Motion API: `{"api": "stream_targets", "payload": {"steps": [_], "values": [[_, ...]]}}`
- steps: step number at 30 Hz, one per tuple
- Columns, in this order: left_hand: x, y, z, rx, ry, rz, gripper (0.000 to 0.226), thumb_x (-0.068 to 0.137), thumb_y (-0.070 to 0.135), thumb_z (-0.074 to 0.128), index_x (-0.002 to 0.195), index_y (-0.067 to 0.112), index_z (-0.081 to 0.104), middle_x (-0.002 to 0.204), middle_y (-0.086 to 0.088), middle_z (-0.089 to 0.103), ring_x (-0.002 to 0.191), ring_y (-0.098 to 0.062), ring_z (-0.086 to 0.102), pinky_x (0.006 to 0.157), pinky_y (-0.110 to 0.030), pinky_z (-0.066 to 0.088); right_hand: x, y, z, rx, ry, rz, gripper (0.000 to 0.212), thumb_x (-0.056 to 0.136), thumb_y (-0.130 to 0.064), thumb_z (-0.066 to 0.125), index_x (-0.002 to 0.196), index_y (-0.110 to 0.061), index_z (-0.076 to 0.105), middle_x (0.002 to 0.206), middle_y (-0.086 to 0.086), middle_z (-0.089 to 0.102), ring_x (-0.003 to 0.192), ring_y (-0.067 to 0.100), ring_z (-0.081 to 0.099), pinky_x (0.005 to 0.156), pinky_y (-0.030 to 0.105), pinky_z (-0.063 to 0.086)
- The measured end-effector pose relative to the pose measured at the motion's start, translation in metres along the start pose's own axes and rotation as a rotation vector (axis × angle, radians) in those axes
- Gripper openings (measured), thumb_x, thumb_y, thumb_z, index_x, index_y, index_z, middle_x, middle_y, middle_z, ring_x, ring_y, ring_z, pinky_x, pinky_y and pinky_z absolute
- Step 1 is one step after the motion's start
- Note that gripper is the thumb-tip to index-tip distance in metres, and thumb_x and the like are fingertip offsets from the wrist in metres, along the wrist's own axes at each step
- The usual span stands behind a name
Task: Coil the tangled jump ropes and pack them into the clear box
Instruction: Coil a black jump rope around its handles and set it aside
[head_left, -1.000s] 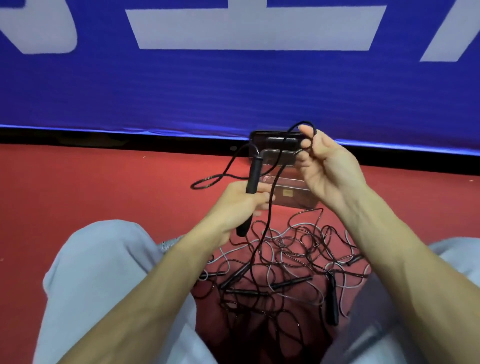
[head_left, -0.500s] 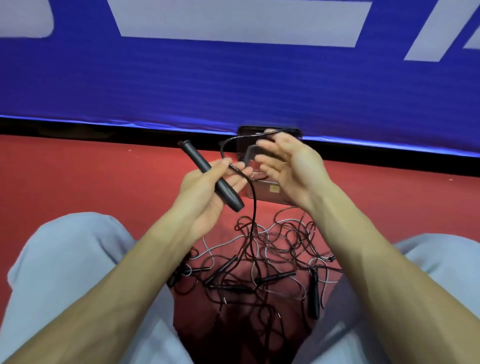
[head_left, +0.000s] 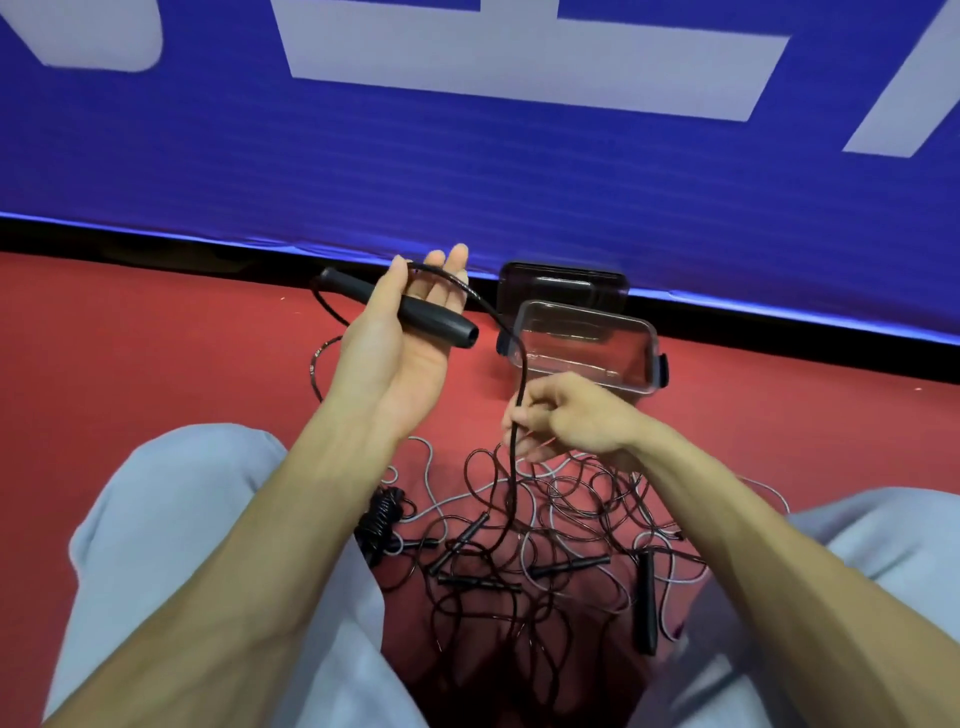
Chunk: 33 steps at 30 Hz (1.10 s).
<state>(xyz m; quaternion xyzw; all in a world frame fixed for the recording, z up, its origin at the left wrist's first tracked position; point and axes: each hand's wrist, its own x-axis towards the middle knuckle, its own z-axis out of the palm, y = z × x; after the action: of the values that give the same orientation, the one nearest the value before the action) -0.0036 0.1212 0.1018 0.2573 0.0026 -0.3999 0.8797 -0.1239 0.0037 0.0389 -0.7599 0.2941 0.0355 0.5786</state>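
Left hand (head_left: 400, 348): palm up, fingers extended, thumb laid over the black handle (head_left: 436, 322) to pin it. This anchors one end while the cord (head_left: 498, 317) arcs off the fingertips.

Right hand (head_left: 576, 415): fingers curled, pinching the same cord lower down, placed to draw slack out of the tangled jump ropes (head_left: 545, 519) on the floor (head_left: 156, 364) between the legs.

Clear box (head_left: 652, 338): open, apparently empty, just beyond the right hand, within reach for packing. A dark lid (head_left: 561, 283) stands behind it. One coiled bundle (head_left: 382, 519) lies beside the left leg.
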Motion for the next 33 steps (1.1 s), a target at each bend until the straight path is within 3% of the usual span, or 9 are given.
{"api": "stream_targets", "payload": {"steps": [3, 9, 14, 17, 22, 26, 30, 33], "values": [[0.004, -0.002, -0.005, 0.103, 0.019, 0.013, 0.019, 0.104, 0.019, 0.047, 0.097, 0.002, 0.053, 0.082, -0.013, 0.073, 0.082, -0.026, 0.075, 0.070, -0.031, 0.061, -0.004, -0.012, -0.005, 0.315, 0.143, -0.072, 0.017, 0.101, -0.007, 0.047, 0.091, -0.001, 0.058, 0.083, 0.012, 0.066, 0.070, 0.025, 0.070, 0.069, 0.037, 0.061], [0.001, -0.021, -0.015, 0.724, -0.063, -0.086, 0.017, 0.101, 0.008, 0.050, 0.113, 0.002, 0.060, 0.100, -0.016, 0.073, 0.094, -0.026, 0.073, 0.084, -0.030, 0.059, -0.013, -0.034, -0.027, 0.850, 0.306, -0.214, 0.019, 0.099, -0.007, 0.048, 0.086, -0.002, 0.061, 0.071, 0.010, 0.067, 0.066, 0.023, 0.072, 0.058, 0.030, 0.059], [-0.003, -0.042, -0.025, 1.273, -0.182, -0.087, 0.024, 0.093, 0.000, 0.056, 0.093, 0.020, 0.070, 0.101, -0.006, 0.076, 0.097, -0.017, 0.072, 0.095, -0.033, 0.054, -0.022, -0.045, -0.041, 1.437, 0.382, -0.298, 0.021, 0.100, -0.002, 0.044, 0.083, 0.004, 0.056, 0.061, 0.012, 0.066, 0.058, 0.018, 0.070, 0.053, 0.022, 0.056], [-0.008, -0.050, -0.025, 1.373, -0.251, -0.155, 0.031, 0.090, -0.005, 0.053, 0.095, 0.019, 0.072, 0.100, -0.004, 0.076, 0.093, -0.011, 0.073, 0.092, -0.027, 0.054, -0.028, -0.043, -0.051, 1.636, 0.434, -0.317, 0.018, 0.099, -0.001, 0.046, 0.087, 0.007, 0.055, 0.062, 0.018, 0.067, 0.055, 0.021, 0.070, 0.049, 0.022, 0.055], [-0.016, -0.053, -0.019, 1.175, -0.377, -0.395, 0.023, 0.096, -0.002, 0.051, 0.108, 0.009, 0.067, 0.105, -0.011, 0.075, 0.100, -0.026, 0.072, 0.093, -0.032, 0.055, -0.028, -0.037, -0.054, 1.685, 0.458, -0.324, 0.014, 0.100, -0.001, 0.044, 0.096, 0.009, 0.053, 0.069, 0.024, 0.066, 0.070, 0.032, 0.070, 0.060, 0.033, 0.060], [-0.021, -0.056, -0.017, 1.080, -0.357, -0.348, 0.009, 0.097, 0.005, 0.053, 0.097, 0.007, 0.062, 0.090, -0.012, 0.074, 0.093, -0.033, 0.073, 0.091, -0.042, 0.056, -0.027, -0.032, -0.056, 1.663, 0.463, -0.293, 0.014, 0.101, -0.003, 0.043, 0.097, 0.007, 0.052, 0.076, 0.028, 0.066, 0.093, 0.034, 0.066, 0.062, 0.037, 0.060], [-0.015, -0.052, -0.014, 0.863, -0.228, -0.155, 0.008, 0.098, 0.004, 0.053, 0.095, 0.005, 0.060, 0.083, -0.010, 0.072, 0.084, -0.030, 0.074, 0.077, -0.035, 0.061, -0.022, -0.025, -0.048, 1.291, 0.383, -0.171, 0.015, 0.103, -0.014, 0.040, 0.107, -0.001, 0.048, 0.100, 0.026, 0.068, 0.083, 0.038, 0.071, 0.068, 0.039, 0.061], [-0.008, -0.043, -0.011, 0.693, -0.154, -0.052, 0.007, 0.097, 0.004, 0.053, 0.096, 0.003, 0.060, 0.081, -0.010, 0.072, 0.088, -0.030, 0.074, 0.073, -0.032, 0.061, -0.015, -0.020, -0.034, 0.916, 0.307, -0.072, 0.027, 0.097, -0.003, 0.036, 0.119, -0.001, 0.053, 0.102, 0.018, 0.071, 0.083, 0.031, 0.072, 0.073, 0.035, 0.061]]}}
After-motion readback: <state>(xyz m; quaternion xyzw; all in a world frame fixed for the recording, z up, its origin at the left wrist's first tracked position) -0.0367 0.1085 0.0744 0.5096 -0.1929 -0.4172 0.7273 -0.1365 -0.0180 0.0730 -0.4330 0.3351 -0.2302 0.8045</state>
